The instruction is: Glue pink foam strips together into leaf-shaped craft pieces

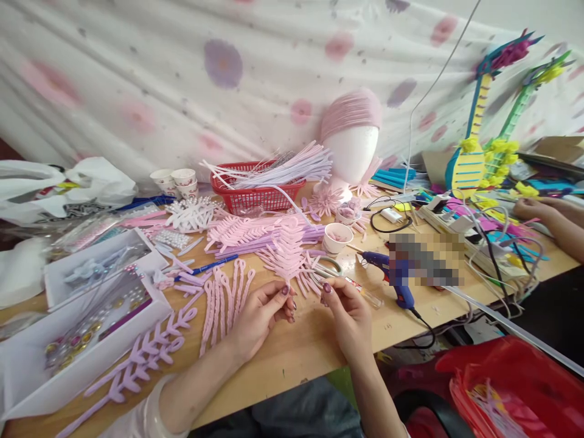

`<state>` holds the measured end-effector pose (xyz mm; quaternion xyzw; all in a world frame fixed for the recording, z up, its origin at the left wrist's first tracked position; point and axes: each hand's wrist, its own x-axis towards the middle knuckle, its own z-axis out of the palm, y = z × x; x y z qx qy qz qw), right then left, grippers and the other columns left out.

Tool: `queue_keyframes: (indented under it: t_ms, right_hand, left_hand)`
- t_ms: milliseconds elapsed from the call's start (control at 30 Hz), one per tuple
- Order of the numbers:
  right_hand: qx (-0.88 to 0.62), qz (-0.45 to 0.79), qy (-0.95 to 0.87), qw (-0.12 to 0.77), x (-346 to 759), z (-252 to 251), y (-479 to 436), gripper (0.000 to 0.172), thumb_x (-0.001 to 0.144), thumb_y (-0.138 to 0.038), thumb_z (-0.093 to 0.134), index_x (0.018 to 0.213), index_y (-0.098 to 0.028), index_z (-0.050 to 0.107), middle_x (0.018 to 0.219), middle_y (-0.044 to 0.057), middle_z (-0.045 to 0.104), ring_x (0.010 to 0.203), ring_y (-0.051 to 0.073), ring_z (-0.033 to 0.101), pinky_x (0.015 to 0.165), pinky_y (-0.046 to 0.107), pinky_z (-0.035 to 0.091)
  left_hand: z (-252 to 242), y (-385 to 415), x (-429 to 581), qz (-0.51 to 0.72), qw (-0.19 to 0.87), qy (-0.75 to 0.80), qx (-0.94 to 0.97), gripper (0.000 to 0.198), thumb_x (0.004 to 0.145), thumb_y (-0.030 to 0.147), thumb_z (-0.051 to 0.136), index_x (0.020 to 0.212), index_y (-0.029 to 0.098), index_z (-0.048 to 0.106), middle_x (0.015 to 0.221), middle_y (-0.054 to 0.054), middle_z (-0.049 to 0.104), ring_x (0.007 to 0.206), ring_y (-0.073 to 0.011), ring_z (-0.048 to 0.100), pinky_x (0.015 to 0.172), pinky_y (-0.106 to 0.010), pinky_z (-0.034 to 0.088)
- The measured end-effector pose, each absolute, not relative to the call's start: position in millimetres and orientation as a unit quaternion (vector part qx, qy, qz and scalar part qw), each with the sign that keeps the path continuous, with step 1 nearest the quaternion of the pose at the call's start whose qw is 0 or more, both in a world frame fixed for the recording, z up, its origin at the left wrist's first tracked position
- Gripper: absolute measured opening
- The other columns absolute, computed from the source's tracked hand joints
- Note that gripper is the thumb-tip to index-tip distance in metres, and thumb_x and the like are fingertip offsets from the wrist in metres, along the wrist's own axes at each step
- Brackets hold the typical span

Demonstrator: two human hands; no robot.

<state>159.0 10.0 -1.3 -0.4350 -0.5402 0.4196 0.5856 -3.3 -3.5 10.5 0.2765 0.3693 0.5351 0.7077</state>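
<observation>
Between thumb and fingers, my left hand [262, 316] pinches the bottom of a pink pipe-cleaner leaf [290, 240], whose fuzzy loops fan upward over the table. My right hand [350, 316] is a short way to the right, its thumb pressed to its fingers; whatever it holds there is too small to make out. Scissors [335, 265] lie just behind the hands. Several braided pink strips [223, 304] are beside my left wrist, with lilac pipe-cleaner sprigs [141, 359] farther left. A blue glue gun [401, 283] rests to the right of my right hand.
A red basket [255, 199] of pipe cleaners and a foam head [353, 146] stand behind. White boxes [150, 304] hold beads at left. A small paper cup [337, 242] is near the scissors. Power strips and cables [474, 237] lie right, beside another person's hand [536, 210].
</observation>
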Motion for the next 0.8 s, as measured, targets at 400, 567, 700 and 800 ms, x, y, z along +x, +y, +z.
queue_keyframes:
  t_ms: [400,567,700,800]
  right_hand:
    - [-0.448,0.338,-0.529,0.637,164,-11,-1,0.013,0.081,-0.028,0.068,0.071,-0.019,0.067,0.063,0.0,0.061,0.061,0.013,0.053,0.057,0.024,0.042]
    - [-0.461,0.3,-0.574,0.606,162,-15,-2,0.03,0.08,-0.029,0.068,0.057,-0.019,0.052,0.054,-0.004,0.046,0.052,0.011,0.043,0.052,0.024,0.036]
    - [-0.471,0.282,-0.587,0.595,161,-19,-1,0.046,0.084,-0.036,0.064,0.051,-0.021,0.036,0.05,-0.005,0.036,0.047,0.01,0.035,0.047,0.024,0.031]
    - [-0.477,0.307,-0.581,0.584,162,-26,0,0.051,0.092,-0.042,0.05,0.048,-0.02,0.037,0.046,-0.003,0.04,0.044,0.01,0.038,0.045,0.025,0.03]
  left_hand:
    - [6,-3,-2,0.545,0.695,0.379,0.276,0.029,0.069,0.037,0.078,0.077,0.014,0.062,0.066,0.001,0.061,0.058,-0.0094,0.053,0.055,-0.022,0.043]
    - [5,-1,-2,0.555,0.686,0.401,0.245,0.036,0.066,0.042,0.079,0.079,0.015,0.058,0.063,0.002,0.061,0.055,-0.0101,0.054,0.054,-0.023,0.043]
    - [4,1,-2,0.56,0.682,0.41,0.23,0.042,0.062,0.047,0.08,0.075,0.016,0.056,0.061,0.002,0.06,0.054,-0.0092,0.052,0.053,-0.022,0.043]
    - [5,1,-2,0.551,0.691,0.406,0.232,0.044,0.062,0.05,0.08,0.074,0.017,0.053,0.058,0.003,0.058,0.052,-0.0091,0.051,0.05,-0.021,0.042]
